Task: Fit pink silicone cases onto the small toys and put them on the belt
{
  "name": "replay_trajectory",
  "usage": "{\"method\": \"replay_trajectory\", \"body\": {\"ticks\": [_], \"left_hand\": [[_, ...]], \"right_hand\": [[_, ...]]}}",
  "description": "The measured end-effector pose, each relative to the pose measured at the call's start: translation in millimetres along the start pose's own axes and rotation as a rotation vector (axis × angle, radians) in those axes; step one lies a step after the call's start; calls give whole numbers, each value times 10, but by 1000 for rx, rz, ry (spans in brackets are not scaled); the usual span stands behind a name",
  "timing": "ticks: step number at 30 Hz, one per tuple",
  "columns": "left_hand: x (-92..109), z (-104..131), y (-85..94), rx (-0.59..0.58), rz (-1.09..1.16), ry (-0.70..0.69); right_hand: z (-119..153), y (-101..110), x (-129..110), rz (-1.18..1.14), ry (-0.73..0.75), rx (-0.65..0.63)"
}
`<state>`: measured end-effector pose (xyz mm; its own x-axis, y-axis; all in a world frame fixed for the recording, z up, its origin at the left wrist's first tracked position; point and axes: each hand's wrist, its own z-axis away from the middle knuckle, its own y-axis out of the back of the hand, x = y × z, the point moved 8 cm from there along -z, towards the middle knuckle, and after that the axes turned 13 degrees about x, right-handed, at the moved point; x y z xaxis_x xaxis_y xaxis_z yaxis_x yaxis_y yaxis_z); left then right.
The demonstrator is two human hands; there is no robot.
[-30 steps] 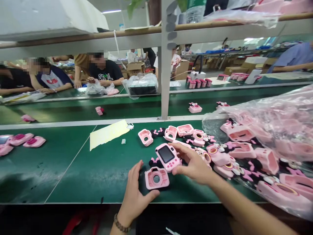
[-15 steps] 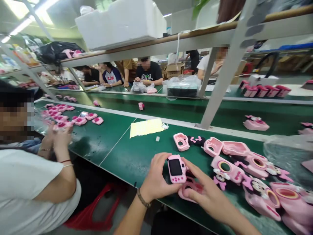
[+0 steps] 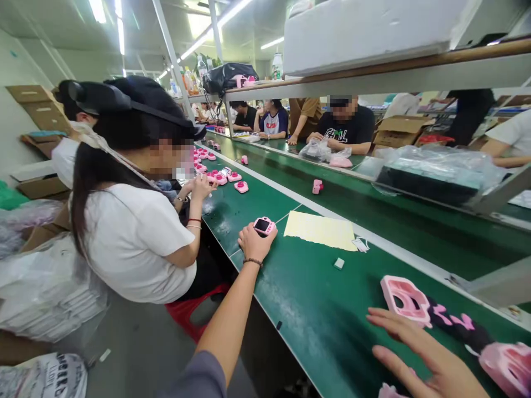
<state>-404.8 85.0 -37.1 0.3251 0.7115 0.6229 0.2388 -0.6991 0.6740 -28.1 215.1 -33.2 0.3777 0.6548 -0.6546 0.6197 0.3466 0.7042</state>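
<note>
My left hand (image 3: 254, 243) reaches out along the green table (image 3: 307, 293), its fingers wrapped round a small pink toy camera (image 3: 264, 225) whose dark screen faces up. At the lower right, my right hand (image 3: 431, 354) is open, fingers spread, with nothing in it. Just beyond those fingers lies a pink camera cover (image 3: 406, 301) with a round hole, beside black-and-pink bow pieces (image 3: 454, 320). Another pink cover (image 3: 508, 365) sits at the right edge. Part of a pink piece shows beneath my right hand, mostly hidden.
A yellow paper sheet (image 3: 319, 231) and a small whitish block (image 3: 339, 263) lie on the table. To the left a co-worker in a white shirt (image 3: 136, 237) sits handling pink parts, near several pink cameras (image 3: 234, 176). One pink camera (image 3: 317, 186) stands past the white rail.
My left hand has carried the toy camera left and farther out along the table. My right hand has come away from it and opened. The view has swung left.
</note>
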Motion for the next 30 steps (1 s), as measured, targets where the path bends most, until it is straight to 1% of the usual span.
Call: {"method": "replay_trajectory", "body": {"ticks": [2,3,5,7,9,11,12,14,16,20,23,25,26,28,30], "left_hand": [[-22,13,-66,-16,-5,-11],[-29,14,-86,-22,-6,-17],[-35,10,-107,-28,-3,-29],[-35,1,-109,-28,5,-34],[-34,-6,-103,-21,16,-31],[-36,-9,-92,-5,23,-22],[-37,-11,-86,4,24,-15],[-40,-12,-73,23,25,-1],[-43,-12,-66,34,26,10],[-55,-12,-69,40,24,20],[-69,-18,-82,41,9,24],[-70,-27,-90,41,-9,22],[-68,-32,-92,43,-20,20],[-60,-42,-96,46,-42,14],[-53,-51,-103,42,-59,7]], "right_hand": [[-398,-72,-294,-56,-24,-11],[-626,-202,-468,-110,-17,-73],[-1113,-552,-842,-237,62,-187],[-1591,-931,-1125,-284,160,-214],[-1982,-1309,-1298,-288,242,-221],[-2254,-1622,-1384,-302,282,-246],[-2345,-1736,-1406,-313,292,-265],[-2455,-1873,-1433,-333,304,-301],[-2501,-1917,-1448,-343,316,-335],[-2525,-1923,-1459,-353,336,-361],[-2507,-1955,-1404,-354,303,-336],[-2452,-1913,-1332,-339,268,-284],[-2402,-1850,-1293,-326,260,-253],[-2235,-1635,-1234,-281,281,-228],[-1980,-1328,-1171,-221,314,-284]]}}
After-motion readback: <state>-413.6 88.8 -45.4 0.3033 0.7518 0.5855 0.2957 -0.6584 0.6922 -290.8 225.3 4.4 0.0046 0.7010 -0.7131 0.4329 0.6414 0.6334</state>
